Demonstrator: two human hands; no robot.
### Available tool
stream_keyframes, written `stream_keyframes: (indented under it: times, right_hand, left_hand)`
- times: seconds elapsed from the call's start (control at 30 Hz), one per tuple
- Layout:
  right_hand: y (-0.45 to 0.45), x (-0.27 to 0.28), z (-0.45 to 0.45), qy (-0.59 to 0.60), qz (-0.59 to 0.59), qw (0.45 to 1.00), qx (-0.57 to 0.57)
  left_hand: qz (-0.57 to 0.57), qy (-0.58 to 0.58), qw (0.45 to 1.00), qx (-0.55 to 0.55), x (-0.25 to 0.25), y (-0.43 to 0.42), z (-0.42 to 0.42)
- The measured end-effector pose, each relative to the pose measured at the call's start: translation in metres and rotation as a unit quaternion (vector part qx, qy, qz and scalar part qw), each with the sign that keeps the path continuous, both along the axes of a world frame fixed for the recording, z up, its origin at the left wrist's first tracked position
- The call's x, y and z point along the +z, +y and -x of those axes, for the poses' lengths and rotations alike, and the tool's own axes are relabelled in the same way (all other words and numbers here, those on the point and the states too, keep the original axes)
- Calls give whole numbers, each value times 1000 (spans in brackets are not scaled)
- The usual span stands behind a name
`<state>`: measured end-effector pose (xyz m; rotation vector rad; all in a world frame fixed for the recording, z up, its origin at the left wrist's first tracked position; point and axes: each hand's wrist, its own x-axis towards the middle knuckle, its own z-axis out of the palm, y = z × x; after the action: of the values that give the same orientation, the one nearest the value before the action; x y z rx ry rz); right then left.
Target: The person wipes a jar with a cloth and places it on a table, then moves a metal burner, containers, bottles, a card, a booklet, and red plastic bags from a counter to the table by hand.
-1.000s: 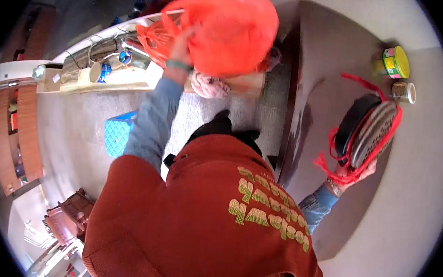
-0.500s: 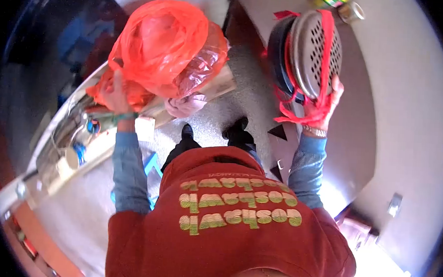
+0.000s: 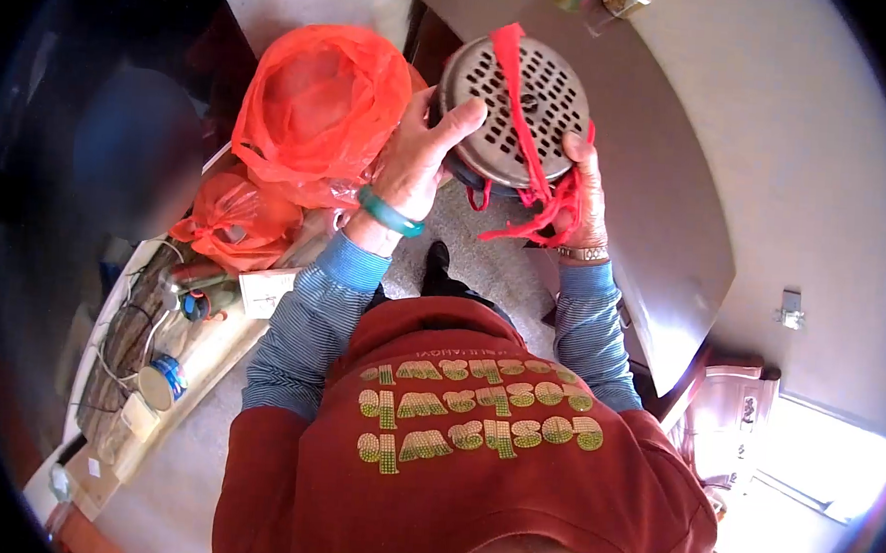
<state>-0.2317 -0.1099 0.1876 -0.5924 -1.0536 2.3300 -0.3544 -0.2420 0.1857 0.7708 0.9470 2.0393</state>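
Both hands hold a round dark container with a perforated metal lid [image 3: 564, 78], tied across with a red strip [image 3: 512, 75] whose loose ends hang down near my right wrist. My left hand [image 3: 419, 160], with a green bangle, grips its left side, thumb on the lid's edge. On the lower right side, my right hand [image 3: 585, 189] holds it with the thumb against the rim; some of its fingers are hidden behind. The lid faces up toward me. Beside my left hand sits a big red plastic bag [image 3: 316, 120], its contents unclear.
A smaller red bag [image 3: 240, 221] lies on the cluttered wooden bench [image 3: 204, 339] at left, near a can [image 3: 164, 380] and cables. A grey-brown table [image 3: 655, 238] stands at right, with a jar [image 3: 626, 0] at its far side.
My left hand has left the red bags and taken hold of the container. My right hand has brought the container leftward, in front of me, its lid turned more toward me.
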Motion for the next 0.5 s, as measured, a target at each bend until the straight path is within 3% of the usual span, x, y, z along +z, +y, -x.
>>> stream_keyframes:
  times: [0.07, 0.1, 0.2, 0.27, 0.3, 0.43, 0.5]
  right_hand:
    - [-1, -2, -1, 12, -13, 999, 28]
    - [-3, -1, -2, 14, -22, 999, 31]
    - [-10, 3, -9, 13, -87, 995, 38]
    - [-6, 5, -10, 44, -77, 994, 57]
    - [4, 2, -12, 47, -6, 994, 99]
    - [39, -23, -18, 63, 94, 984, 135]
    - [61, -42, -20, 19, 33, 993, 114]
  left_hand:
    - [22, -168, 985, 30, -7, 9, -4]
    - [9, -192, 981, 17, -8, 9, -3]
    - [27, -211, 977, 4, -24, 10, 4]
    - [37, -244, 969, -1, -19, 6, 5]
    - [39, -239, 970, -18, -22, 4, 9]
    - [62, -219, 972, -58, 0, -10, 18]
    - [82, -199, 975, -62, 5, -11, 26]
